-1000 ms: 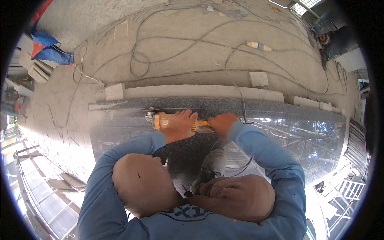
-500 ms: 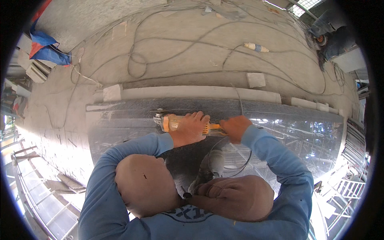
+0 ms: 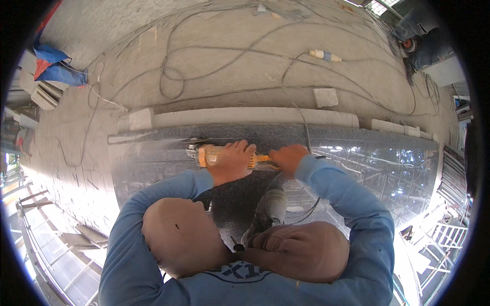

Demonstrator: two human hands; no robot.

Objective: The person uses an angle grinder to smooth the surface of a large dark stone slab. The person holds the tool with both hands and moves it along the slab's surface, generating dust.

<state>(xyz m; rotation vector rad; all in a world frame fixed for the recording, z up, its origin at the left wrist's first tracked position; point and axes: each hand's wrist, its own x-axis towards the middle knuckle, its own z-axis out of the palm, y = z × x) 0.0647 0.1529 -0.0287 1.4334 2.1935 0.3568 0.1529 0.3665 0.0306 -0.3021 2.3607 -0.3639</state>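
Note:
A yellow-orange angle grinder [image 3: 208, 156] lies across a polished dark speckled stone slab [image 3: 372, 168], its disc by a thin line along the slab's far side, with a pale haze to the disc's left. My left hand [image 3: 234, 163] is wrapped over the grinder's body, fingers curled on top. My right hand [image 3: 288, 160] grips the rear handle. A dark cord runs from the handle end and loops over the slab toward me. My knees, in brown cloth, fill the lower middle, between my blue-sleeved arms.
Beyond the slab lie a pale strip [image 3: 250, 117], a small block [image 3: 325, 97], tangled cords and a cable connector [image 3: 324, 55] on the concrete floor. A blue-and-red sheet [image 3: 58, 66] is at back left, stacked panels [image 3: 451, 173] at right, dark equipment [image 3: 416, 46] at back right.
The grinder and both my hands shifted right and slightly nearer me, then back left and slightly away, ending close to where they were a second ago. Both grips look the same.

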